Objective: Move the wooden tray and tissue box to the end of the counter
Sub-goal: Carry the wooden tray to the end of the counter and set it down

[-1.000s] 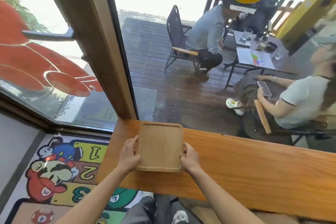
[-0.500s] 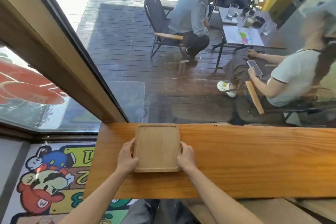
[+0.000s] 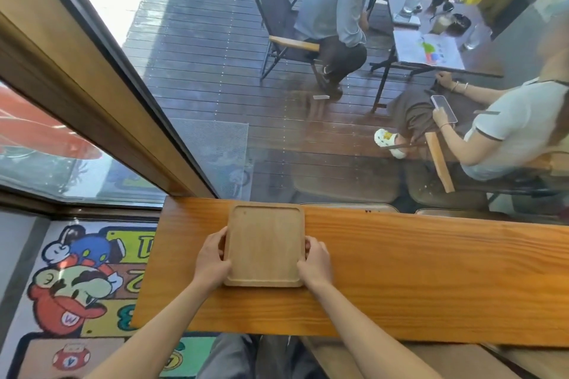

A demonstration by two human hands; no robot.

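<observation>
A pale wooden tray (image 3: pixel 264 244) with a raised rim lies flat on the orange-brown wooden counter (image 3: pixel 415 280), a short way in from the counter's left end. My left hand (image 3: pixel 212 258) grips the tray's left edge near the front corner. My right hand (image 3: pixel 315 261) grips its right edge, fingers curled over the rim. The tray holds nothing. No tissue box is in view.
The counter's left end (image 3: pixel 151 264) drops off to a floor with a cartoon mat (image 3: pixel 77 280). A glass window (image 3: pixel 308 138) and slanted wooden frame (image 3: pixel 101 95) stand right behind the counter. Outside, two people sit at a small table. A bench (image 3: pixel 400 360) runs below the counter's front.
The view has tilted down and shifted, so the counter fills more of the frame. Both hands stay on the tray, which now rests flat near the left end.
</observation>
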